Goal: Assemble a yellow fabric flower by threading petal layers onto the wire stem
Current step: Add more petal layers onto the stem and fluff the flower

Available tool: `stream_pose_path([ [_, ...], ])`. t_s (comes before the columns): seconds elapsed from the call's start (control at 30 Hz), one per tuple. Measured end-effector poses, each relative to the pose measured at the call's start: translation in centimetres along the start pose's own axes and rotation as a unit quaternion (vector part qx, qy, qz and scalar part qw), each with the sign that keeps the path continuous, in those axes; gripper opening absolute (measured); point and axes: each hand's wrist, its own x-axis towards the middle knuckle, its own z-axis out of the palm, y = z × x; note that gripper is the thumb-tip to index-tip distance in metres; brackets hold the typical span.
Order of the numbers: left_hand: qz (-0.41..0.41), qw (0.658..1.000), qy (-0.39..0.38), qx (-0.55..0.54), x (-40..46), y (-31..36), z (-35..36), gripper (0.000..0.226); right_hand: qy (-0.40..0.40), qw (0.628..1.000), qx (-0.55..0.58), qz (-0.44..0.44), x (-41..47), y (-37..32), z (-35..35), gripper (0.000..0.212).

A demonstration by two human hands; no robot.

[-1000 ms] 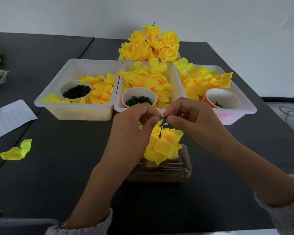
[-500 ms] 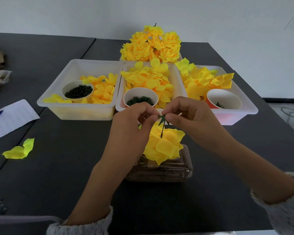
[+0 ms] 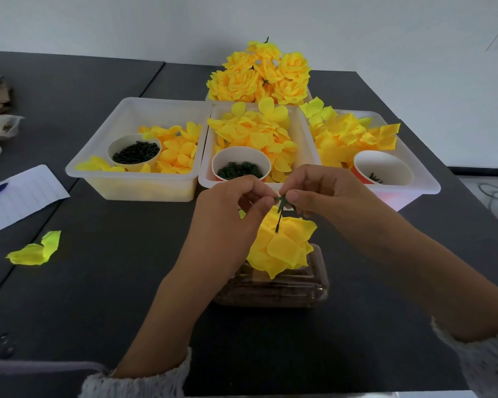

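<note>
Barely any change vs. a sec ago: left hand [image 3: 230,214] & right hand [image 3: 325,193] fingers still pinched the green calyx [image 3: 282,201] atop the wire stem [image 3: 279,221], flower [image 3: 282,245] hanging just below; seating prob. unfinished.

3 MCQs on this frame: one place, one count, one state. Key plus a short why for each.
1. Where is the loose petal?
A. on the table, left of the hands
B. in the middle bin
C. on the paper

2. How many paper cups sit in the bins?
A. one
B. three
C. five

3. What are the hands doing?
A. lying flat
B. both pinching a green piece
C. lifting a bin

Key: 1 A, it lies alone on the dark table. 2 B, one cup per bin. 3 B, left hand and right hand meet at the green piece above the flower.
</note>
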Motion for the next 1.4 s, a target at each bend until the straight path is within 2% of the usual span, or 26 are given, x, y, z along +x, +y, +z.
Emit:
stream_pose_path([
  [0.23,-0.005,1.0,-0.006,-0.002,0.0,-0.2,-0.1,0.008,-0.029,0.996,0.034,0.077,0.8,0.1,-0.2,0.008],
  [0.33,-0.01,1.0,-0.007,0.007,0.0,-0.2,-0.1,0.008,-0.032,0.997,-0.004,0.076,0.9,0.0,-0.2,0.008],
  [0.57,-0.039,0.998,-0.028,0.027,-0.6,-0.8,-0.4,0.009,0.025,0.978,-0.195,-0.071,0.0,0.2,-0.1,0.008],
  [0.8,-0.017,0.995,-0.058,0.077,-0.6,-0.8,-0.7,0.008,0.009,0.96,-0.261,-0.099,0.0,0.9,0.6,0.01],
  [0.9,-0.029,0.997,-0.044,0.06,-0.7,-0.9,-0.9,0.015,0.0,0.959,-0.269,-0.084,0.1,1.1,0.9,0.012],
  [1.23,-0.03,0.997,0.064,0.012,-0.7,-1.3,-2.9,0.01,-0.012,0.964,-0.263,-0.032,0.4,1.4,1.4,0.013],
  [1.4,-0.04,0.996,0.074,-0.01,-0.5,-1.6,-3.0,0.01,0.01,0.972,-0.233,-0.024,-0.2,2.2,1.5,0.012],
])
